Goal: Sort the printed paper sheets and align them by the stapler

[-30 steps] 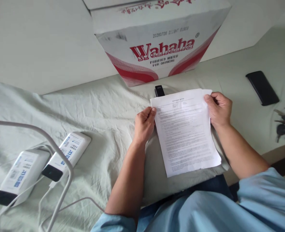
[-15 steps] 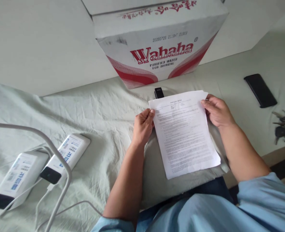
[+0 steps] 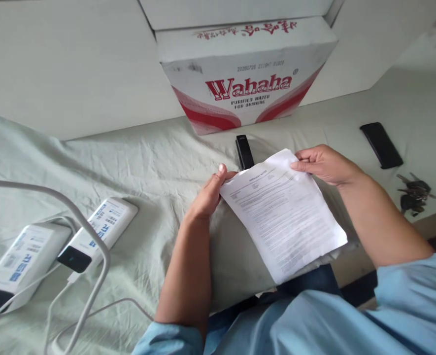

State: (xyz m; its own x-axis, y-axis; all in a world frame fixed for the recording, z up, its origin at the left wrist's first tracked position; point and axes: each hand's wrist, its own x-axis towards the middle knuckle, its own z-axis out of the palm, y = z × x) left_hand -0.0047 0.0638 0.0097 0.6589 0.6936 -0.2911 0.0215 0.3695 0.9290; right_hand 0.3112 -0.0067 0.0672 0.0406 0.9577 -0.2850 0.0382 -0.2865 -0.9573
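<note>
Papers (image 3: 282, 222): small stack, printed text on top sheet, tilted, resting on sheet-covered lap edge near you. Two hands on stack. Your left hand (image 3: 210, 195) pinches top left corner, thumb up. Your right hand (image 3: 323, 165) grips top right corner, fingers curled, that corner lifted a bit. One red and white box (image 3: 245, 74) behind. One small black gadget (image 3: 244, 152) just past papers. One black phone (image 3: 381, 145), one bunch of keys (image 3: 413, 193) at right. Two white power banks (image 3: 60, 246) at left, cables plugged in.

White printed sheet (image 3: 284, 217); red-white box (image 3: 245, 79); black phone (image 3: 381, 145); pale green bedsheet (image 3: 136, 162).
</note>
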